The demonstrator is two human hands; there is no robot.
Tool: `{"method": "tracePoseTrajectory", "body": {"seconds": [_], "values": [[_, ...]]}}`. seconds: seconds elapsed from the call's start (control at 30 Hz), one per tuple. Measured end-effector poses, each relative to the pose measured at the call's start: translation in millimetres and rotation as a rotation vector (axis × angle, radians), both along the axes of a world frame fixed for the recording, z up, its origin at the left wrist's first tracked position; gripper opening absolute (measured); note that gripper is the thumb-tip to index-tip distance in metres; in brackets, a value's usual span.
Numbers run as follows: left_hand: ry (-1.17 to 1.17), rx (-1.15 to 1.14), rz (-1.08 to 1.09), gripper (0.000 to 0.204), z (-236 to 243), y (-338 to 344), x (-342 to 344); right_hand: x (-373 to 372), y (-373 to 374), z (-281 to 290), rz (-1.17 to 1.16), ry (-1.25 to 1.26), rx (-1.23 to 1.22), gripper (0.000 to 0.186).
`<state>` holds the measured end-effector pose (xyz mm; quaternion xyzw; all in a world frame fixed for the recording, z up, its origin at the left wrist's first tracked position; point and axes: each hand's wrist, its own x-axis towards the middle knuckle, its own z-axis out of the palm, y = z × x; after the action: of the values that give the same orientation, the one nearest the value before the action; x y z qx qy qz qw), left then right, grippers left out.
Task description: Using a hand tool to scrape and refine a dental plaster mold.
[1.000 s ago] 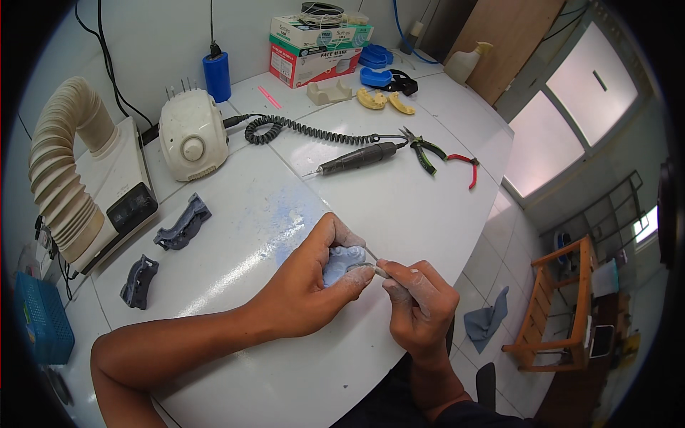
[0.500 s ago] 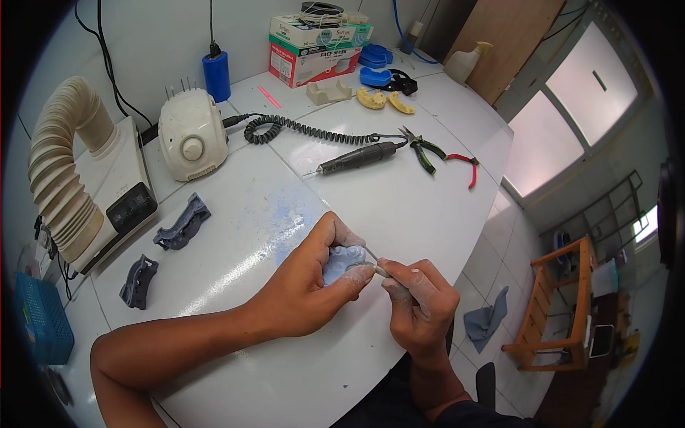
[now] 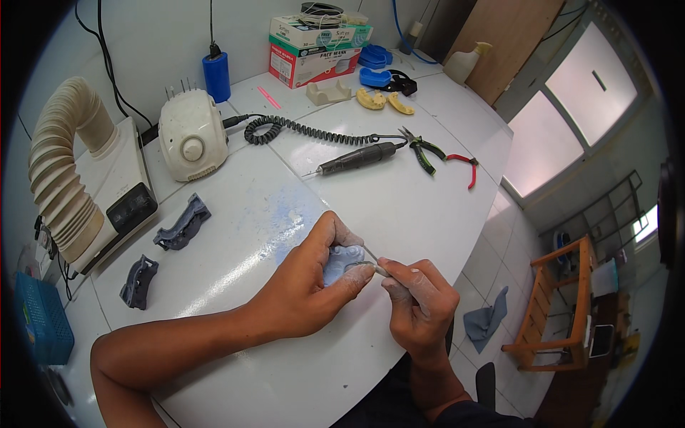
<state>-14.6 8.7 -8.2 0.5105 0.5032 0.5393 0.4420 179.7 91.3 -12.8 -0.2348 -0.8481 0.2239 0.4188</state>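
Note:
My left hand [image 3: 307, 274] is wrapped round a light-blue dental cast [image 3: 342, 262], its thumb along the near side. Pale blue dust coats the fingertips of both hands. Close against the cast, my right hand [image 3: 422, 299] pinches a slim metal hand tool [image 3: 382, 271] between thumb and forefinger. The tool's tip lies by my left thumb, and its exact shape is hard to make out. A thin straight length of metal also runs from the right fingertips toward the left fingers. Part of the cast is hidden by my left hand.
Two dark grey dental pieces [image 3: 183, 222] lie left of my hands. Beyond are a rotary handpiece [image 3: 360, 158] on a coiled cord, its white control unit [image 3: 193, 135], pliers [image 3: 428, 153] and yellow casts [image 3: 371, 99]. A hose unit [image 3: 64, 171] stands left; blue dust [image 3: 278, 217] marks the table.

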Motion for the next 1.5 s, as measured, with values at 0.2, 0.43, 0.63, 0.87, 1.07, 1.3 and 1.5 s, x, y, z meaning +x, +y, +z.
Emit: {"method": "tracePoseTrajectory", "body": {"seconds": [0.2,0.43,0.63,0.87,1.07,1.3,1.5], "values": [[-0.008,-0.021,0.005,0.028,4.1,-0.2,0.7,0.3,-0.1,0.1,-0.012,-0.016,-0.005,0.029],[0.007,-0.025,0.004,0.027,2.9,0.1,0.0,0.1,0.6,-0.7,-0.009,-0.013,0.002,0.03],[-0.003,-0.018,0.012,0.027,2.2,0.3,0.6,-0.9,0.3,-1.1,-0.007,0.001,-0.003,0.03],[0.035,-0.009,0.022,0.026,2.8,0.2,0.7,0.4,0.2,-1.3,-0.01,-0.009,-0.008,0.031],[0.008,-0.012,0.021,0.027,1.8,0.3,0.8,-0.8,0.4,-2.1,-0.013,0.003,0.001,0.03],[0.005,-0.027,0.019,0.027,2.1,-0.2,0.7,-0.2,0.1,0.7,-0.018,-0.023,0.008,0.031],[0.037,-0.029,0.042,0.027,3.1,-0.5,1.8,-0.8,0.5,-0.8,-0.019,-0.016,0.01,0.032]]}}
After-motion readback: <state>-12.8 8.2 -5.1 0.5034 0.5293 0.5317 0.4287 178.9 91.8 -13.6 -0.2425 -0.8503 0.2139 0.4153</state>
